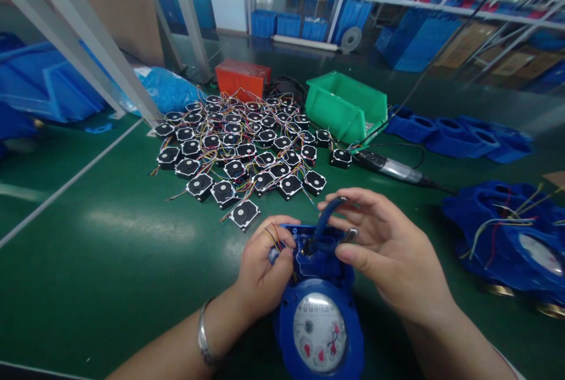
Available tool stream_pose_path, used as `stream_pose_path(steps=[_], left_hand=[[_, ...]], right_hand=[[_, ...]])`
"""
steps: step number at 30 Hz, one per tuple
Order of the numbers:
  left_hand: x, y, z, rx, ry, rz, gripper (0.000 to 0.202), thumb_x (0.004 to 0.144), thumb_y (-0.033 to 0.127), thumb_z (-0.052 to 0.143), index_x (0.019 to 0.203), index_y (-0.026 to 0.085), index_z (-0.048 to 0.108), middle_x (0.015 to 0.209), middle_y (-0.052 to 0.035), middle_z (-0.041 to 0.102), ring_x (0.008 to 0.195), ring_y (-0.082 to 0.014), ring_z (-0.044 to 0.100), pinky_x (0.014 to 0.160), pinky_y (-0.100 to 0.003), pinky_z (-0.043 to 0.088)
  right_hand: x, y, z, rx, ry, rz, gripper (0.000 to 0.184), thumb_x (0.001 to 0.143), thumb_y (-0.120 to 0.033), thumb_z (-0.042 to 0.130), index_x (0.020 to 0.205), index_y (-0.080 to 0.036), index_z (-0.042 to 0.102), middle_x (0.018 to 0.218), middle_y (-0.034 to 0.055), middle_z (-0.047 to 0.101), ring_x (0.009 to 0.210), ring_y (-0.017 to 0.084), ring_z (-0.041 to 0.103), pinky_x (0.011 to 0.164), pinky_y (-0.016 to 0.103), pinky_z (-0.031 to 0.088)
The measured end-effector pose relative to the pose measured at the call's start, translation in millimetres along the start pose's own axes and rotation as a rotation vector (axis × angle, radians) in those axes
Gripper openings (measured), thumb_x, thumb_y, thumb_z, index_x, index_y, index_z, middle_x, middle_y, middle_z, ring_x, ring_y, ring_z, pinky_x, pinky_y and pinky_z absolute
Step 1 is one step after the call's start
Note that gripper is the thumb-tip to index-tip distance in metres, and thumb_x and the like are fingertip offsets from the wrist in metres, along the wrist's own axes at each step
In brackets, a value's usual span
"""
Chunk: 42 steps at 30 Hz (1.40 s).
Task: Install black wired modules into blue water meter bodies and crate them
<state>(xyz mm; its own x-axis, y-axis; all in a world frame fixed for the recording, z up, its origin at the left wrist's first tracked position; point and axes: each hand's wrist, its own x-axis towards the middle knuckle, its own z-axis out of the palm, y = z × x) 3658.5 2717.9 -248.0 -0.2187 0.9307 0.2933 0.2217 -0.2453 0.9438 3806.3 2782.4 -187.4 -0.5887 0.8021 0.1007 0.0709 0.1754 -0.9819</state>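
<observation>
A blue water meter (286,309) with a round dial (321,333) and an opened box section (326,262) lies in front of me. My left hand (267,268) is closed at the box's left edge, pinching thin coloured wires (276,236); part of them is hidden by the fingers. My right hand (392,250) curves around a thick blue cable (327,215) that rises from the box. Close to the right thumb is a silver metal end (350,235) on a second dark blue length. Whether the thumb presses on it is hard to tell.
Many black square modules (245,214) with coloured wires spread over the green tabletop (123,262). Behind them stand an orange box (243,79) and a green bin (339,106). An electric screwdriver (388,168) lies to the right, near more blue meters (507,239) and blue housings (459,136).
</observation>
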Motion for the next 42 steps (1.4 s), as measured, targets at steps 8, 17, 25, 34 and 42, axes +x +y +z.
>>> stream_pose_path(steps=[8, 17, 25, 34, 42], left_hand=[[1, 1, 0.7, 0.001, 0.009, -0.03, 0.01, 0.07, 0.01, 0.042, 0.071, 0.017, 0.05, 0.093, -0.0081, 0.059, 0.087, -0.0172, 0.055, 0.076, -0.032, 0.043], [1, -3, 1.1, -0.014, 0.044, -0.03, 0.012, 0.066, 0.008, 0.042, 0.067, 0.017, 0.05, 0.091, -0.0072, 0.061, 0.085, -0.0175, 0.057, 0.075, -0.032, 0.044], [-3, -1, 4.5, -0.017, 0.02, -0.011, 0.011, 0.065, 0.008, 0.043, 0.065, 0.017, 0.05, 0.087, -0.0079, 0.062, 0.081, -0.0184, 0.058, 0.071, -0.034, 0.046], [-6, 1, 1.5, 0.199, 0.08, 0.209, 0.015, 0.07, 0.012, 0.047, 0.075, 0.016, 0.06, 0.098, -0.0098, 0.053, 0.091, -0.0206, 0.053, 0.078, -0.037, 0.046], [-5, -3, -4.5, 0.382, 0.017, 0.366, 0.045, 0.071, 0.009, 0.045, 0.114, 0.021, 0.047, 0.136, -0.0124, 0.025, 0.122, -0.03, 0.029, 0.093, -0.053, 0.032]], right_hand=[[-13, -38, -55, -0.132, 0.413, -0.206, 0.053, 0.068, -0.029, 0.065, 0.115, -0.022, 0.043, 0.112, 0.0073, 0.041, 0.102, 0.016, 0.048, 0.092, 0.029, 0.046], [3, 60, -135, -1.362, 0.249, 0.789, 0.054, 0.074, -0.03, 0.054, 0.123, -0.013, 0.041, 0.116, 0.012, 0.036, 0.103, 0.022, 0.044, 0.091, 0.035, 0.04], [27, 72, -106, -1.457, 0.145, 0.567, 0.063, 0.075, -0.04, 0.054, 0.127, -0.01, 0.035, 0.122, 0.0127, 0.03, 0.114, 0.026, 0.032, 0.098, 0.038, 0.031], [83, 85, -27, -1.213, 0.056, 0.239, 0.03, 0.074, -0.029, 0.054, 0.101, -0.014, 0.051, 0.098, 0.0064, 0.047, 0.095, 0.016, 0.044, 0.086, 0.029, 0.037], [56, 30, -39, -1.142, 0.24, 0.058, 0.031, 0.07, -0.026, 0.06, 0.098, -0.015, 0.052, 0.098, 0.0023, 0.05, 0.091, 0.013, 0.045, 0.082, 0.027, 0.037]])
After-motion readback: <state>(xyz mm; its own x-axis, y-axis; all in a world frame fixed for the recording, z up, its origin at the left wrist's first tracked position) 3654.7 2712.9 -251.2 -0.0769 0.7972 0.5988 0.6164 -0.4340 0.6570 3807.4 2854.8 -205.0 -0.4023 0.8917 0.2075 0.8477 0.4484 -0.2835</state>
